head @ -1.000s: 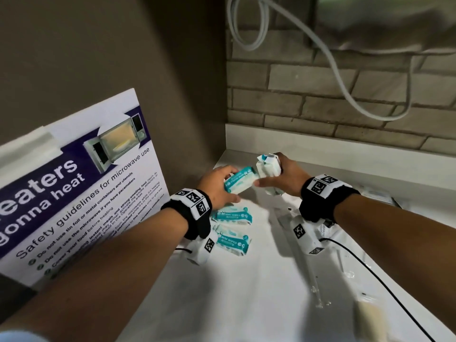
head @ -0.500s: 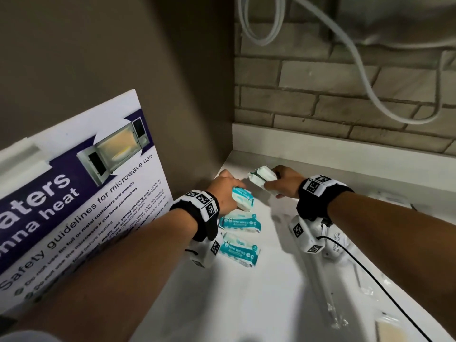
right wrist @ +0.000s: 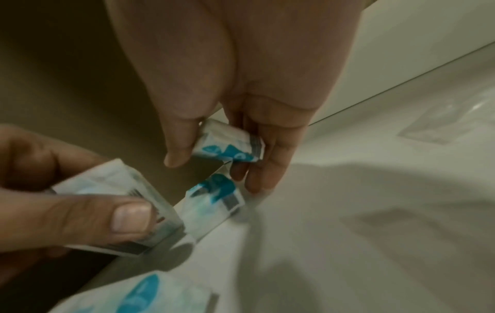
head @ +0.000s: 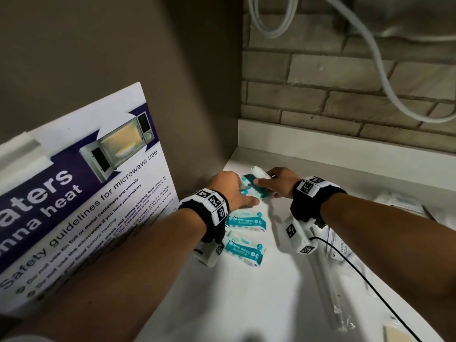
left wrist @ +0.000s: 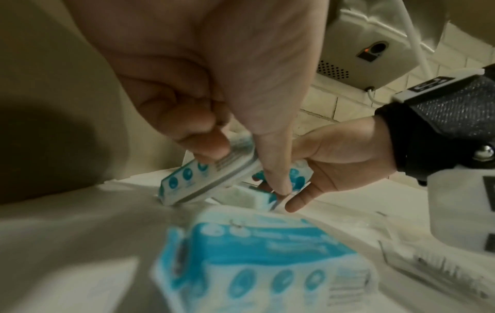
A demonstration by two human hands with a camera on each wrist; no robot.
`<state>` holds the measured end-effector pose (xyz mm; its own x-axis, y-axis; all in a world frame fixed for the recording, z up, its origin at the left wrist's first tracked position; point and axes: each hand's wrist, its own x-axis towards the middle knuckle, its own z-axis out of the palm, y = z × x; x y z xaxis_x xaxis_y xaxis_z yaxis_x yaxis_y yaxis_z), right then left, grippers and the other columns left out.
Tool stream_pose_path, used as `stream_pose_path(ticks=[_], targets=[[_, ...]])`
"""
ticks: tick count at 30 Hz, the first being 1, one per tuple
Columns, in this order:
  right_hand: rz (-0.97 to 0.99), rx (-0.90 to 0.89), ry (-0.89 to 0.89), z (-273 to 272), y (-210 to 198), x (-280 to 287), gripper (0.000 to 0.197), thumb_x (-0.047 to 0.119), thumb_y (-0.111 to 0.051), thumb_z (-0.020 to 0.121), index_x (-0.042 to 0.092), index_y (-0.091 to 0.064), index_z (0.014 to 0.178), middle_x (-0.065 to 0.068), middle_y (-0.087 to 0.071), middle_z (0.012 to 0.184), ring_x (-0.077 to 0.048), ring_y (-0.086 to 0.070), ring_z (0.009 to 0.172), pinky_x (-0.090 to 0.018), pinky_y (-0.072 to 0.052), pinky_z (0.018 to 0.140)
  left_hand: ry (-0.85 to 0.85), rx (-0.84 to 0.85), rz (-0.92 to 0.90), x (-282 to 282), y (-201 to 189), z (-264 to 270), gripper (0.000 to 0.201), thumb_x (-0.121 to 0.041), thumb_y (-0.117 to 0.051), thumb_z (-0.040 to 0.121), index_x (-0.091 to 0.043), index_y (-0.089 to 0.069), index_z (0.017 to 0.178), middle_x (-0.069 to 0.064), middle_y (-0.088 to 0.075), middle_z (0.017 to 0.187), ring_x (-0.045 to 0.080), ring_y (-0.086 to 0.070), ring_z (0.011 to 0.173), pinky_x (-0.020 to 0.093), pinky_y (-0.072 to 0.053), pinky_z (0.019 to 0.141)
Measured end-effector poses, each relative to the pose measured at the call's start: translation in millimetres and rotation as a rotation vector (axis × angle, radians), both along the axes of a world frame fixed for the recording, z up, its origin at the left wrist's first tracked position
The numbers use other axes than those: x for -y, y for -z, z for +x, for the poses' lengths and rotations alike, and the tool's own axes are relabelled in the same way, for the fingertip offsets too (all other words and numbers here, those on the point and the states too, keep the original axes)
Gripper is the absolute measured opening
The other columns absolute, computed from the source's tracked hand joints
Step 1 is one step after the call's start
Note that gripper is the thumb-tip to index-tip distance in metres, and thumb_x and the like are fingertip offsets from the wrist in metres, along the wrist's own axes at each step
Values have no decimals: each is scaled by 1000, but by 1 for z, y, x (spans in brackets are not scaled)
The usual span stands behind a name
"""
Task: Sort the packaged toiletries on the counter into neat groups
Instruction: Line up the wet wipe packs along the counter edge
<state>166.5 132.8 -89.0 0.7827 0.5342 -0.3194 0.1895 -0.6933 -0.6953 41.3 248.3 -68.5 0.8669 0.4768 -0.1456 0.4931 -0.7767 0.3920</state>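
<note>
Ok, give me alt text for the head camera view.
Two hands at a white counter's back corner, left hand and right hand each gripping a teal wipes pack; two more mini wipes packs lie nearer, beside a microwave safety poster.

Both forearms are bare. Each wrist wears a black fabric wristband [head: 318, 201] topped by a white plastic block printed with square black-and-white markers [head: 211, 199]. A white box-shaped camera housing [head: 299, 239] with the same markers hangs under each wrist. A thin black cable [head: 365, 280] leaves the right housing. A round metal stud [left wrist: 485, 153] sits on the right band.
</note>
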Motion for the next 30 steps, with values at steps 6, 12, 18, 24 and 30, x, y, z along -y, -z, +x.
stream_pose_path(ticks=[6, 12, 18, 24, 30], targets=[[52, 62, 82, 4, -4, 6, 53, 51, -47, 92, 3, -50, 116, -14, -70, 103, -33, -63, 92, -42, -49, 76, 96, -79, -68, 1, 11, 11, 62, -60, -84, 53, -19, -71, 98, -6, -68, 98, 14, -64, 92, 29, -52, 87], [129, 19, 110, 8, -15, 17, 30, 36, -42, 94, 7, -47, 103, -22, -60, 95, -37, -63, 73, -38, -50, 57, 222, 32, -12, -9, 20, 29, 38, -33, -63, 89, -23, -62, 126, 2, -52, 132, 23, -52, 120, 35, -42, 106], [197, -71, 131, 10, -15, 25, 16, 20, -47, 94, 8, -59, 93, -16, -60, 92, -34, -62, 81, -41, -57, 66, 300, -230, 54, 1, 22, 35, 69, -73, -39, 85, -44, -29, 147, 6, -30, 145, 32, -40, 132, 44, -35, 111], [176, -13, 108, 11, -13, 26, 29, 17, -47, 96, 25, -49, 68, -8, -53, 94, -22, -48, 88, -23, -38, 60, 244, -267, 95, 12, 7, 33, 57, -72, -50, 81, -34, -53, 124, 6, -39, 119, 26, -57, 89, 31, -45, 83], [68, 88, 38, 10, -6, 21, 20, 22, -46, 95, 9, -60, 86, -11, -58, 87, -25, -51, 79, -29, -38, 70, 155, -170, 155, 21, 14, 31, 35, -42, -68, 80, -21, -53, 105, 7, -35, 123, 32, -59, 92, 41, -52, 85]])
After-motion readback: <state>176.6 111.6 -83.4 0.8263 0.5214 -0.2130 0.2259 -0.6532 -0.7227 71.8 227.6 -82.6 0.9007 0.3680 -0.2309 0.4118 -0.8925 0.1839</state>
